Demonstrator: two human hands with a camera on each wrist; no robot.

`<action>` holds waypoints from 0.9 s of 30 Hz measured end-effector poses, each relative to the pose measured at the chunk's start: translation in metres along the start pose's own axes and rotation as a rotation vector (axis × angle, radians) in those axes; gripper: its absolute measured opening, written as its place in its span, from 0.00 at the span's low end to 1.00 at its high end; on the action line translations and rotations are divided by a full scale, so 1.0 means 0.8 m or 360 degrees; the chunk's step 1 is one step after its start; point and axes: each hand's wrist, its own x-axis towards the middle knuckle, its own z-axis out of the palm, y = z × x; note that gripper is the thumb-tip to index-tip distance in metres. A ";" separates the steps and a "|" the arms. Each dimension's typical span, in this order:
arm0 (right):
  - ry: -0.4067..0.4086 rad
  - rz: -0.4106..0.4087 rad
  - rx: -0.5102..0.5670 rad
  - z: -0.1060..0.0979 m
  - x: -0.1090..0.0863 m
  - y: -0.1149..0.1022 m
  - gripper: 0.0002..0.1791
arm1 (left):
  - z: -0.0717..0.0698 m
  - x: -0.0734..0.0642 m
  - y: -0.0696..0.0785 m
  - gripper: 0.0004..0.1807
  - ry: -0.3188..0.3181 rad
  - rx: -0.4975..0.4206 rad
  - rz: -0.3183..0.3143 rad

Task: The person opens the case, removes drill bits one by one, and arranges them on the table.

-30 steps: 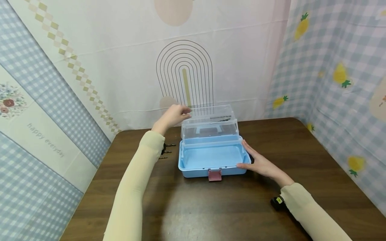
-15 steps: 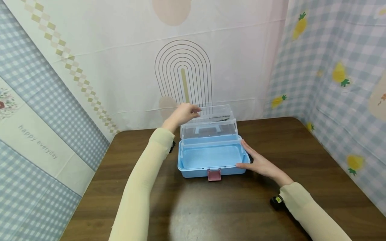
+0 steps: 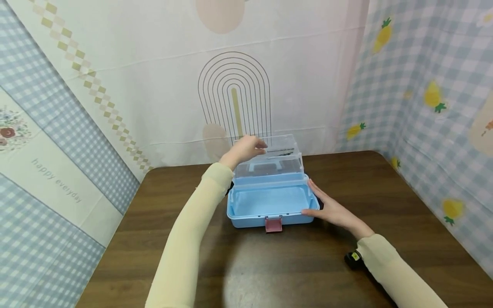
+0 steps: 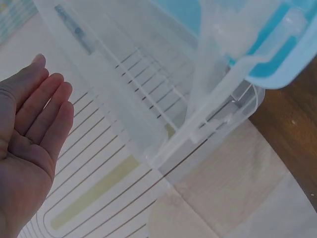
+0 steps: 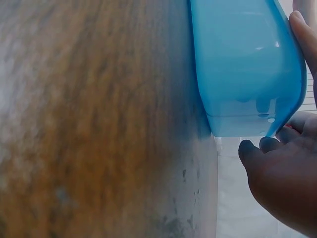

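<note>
A light blue toolbox (image 3: 273, 201) stands unlatched on the table, its clear plastic upper part (image 3: 268, 169) raised behind the base. Thin dark drill bits (image 3: 283, 152) lie high in that clear part, and in the left wrist view the bits (image 4: 73, 29) show near its far end. Just left of them hovers my left hand (image 3: 248, 148), fingers loosely bent and nothing in them. My right hand (image 3: 333, 210) grips the box's right end, thumb at the front rim and fingers along the side. In the right wrist view its fingers (image 5: 270, 144) sit at the blue corner.
A pink latch (image 3: 273, 224) hangs down at the front of the box. The brown wooden table (image 3: 154, 239) extends around it, with a printed cloth (image 3: 308, 85) as a wall behind and patterned cloths at both sides. My left sleeve (image 3: 185, 244) crosses the table's left part.
My left hand has moved right, from the left corner of the clear part to beside the drill bits. The left arm now covers the bits that lay on the table. My right hand stays put.
</note>
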 end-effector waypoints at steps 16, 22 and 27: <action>0.0001 -0.0001 0.0014 0.000 -0.001 -0.003 0.59 | 0.012 0.013 0.002 0.14 -0.0038 0.0064 0.0009; -0.0002 -0.0001 0.0022 0.002 -0.001 -0.003 0.58 | 0.018 0.017 -0.002 0.13 -0.0045 0.0088 0.0018; 0.0002 -0.0005 0.0043 0.002 -0.001 -0.003 0.58 | 0.019 0.020 -0.006 0.14 -0.0036 0.0066 0.0002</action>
